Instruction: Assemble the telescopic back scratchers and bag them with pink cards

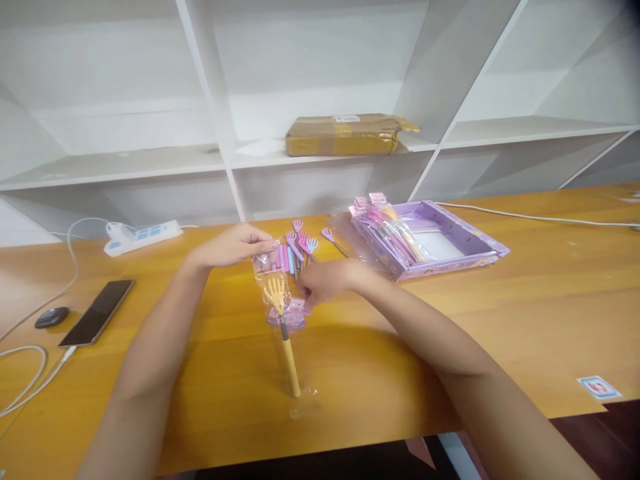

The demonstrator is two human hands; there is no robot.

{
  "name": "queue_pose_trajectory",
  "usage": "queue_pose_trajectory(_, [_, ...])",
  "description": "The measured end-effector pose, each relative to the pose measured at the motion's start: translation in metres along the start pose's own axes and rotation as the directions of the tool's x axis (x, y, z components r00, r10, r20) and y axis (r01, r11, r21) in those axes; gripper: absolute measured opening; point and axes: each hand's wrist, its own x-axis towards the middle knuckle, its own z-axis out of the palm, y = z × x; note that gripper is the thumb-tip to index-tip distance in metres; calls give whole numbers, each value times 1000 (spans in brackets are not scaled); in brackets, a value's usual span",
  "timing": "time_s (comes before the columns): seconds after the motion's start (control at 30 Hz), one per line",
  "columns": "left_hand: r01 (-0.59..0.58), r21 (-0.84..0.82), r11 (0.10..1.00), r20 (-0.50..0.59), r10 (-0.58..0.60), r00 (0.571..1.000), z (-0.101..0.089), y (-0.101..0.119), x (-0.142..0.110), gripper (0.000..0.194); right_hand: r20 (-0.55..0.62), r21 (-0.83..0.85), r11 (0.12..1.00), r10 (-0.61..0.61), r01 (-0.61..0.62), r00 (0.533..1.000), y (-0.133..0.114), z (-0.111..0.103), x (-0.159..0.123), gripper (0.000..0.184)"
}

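The yellow scratcher (291,365) is bagged, left hand (239,245) pinching its bag (263,264), right hand (327,280) grip unclear, bare scratchers (303,241) left of the box (453,267).

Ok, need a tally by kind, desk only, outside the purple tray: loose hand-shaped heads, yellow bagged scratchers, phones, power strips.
Loose hand-shaped heads visible: 5
Yellow bagged scratcher: 1
Phone: 1
Power strip: 1
Total: 8
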Motion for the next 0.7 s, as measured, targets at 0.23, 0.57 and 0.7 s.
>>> queue_pose_trajectory(0.23, [-13, -84, 996, -22, 11, 1000, 2, -6, 3, 52, -732, 59, 996, -5, 72, 681, 22, -18, -81, 21])
queue_pose_trajectory(0.57, [-87, -75, 993, -95, 79, 992, 14, -15, 14, 52, -811, -127, 960, -246, 251, 531, -5, -12, -56, 30])
queue_pose_trajectory(0.7, [-122, -196, 973, -65, 112, 992, 15, -15, 13, 52, -859, -128, 973, -205, 191, 469, -5, -11, -52, 29])
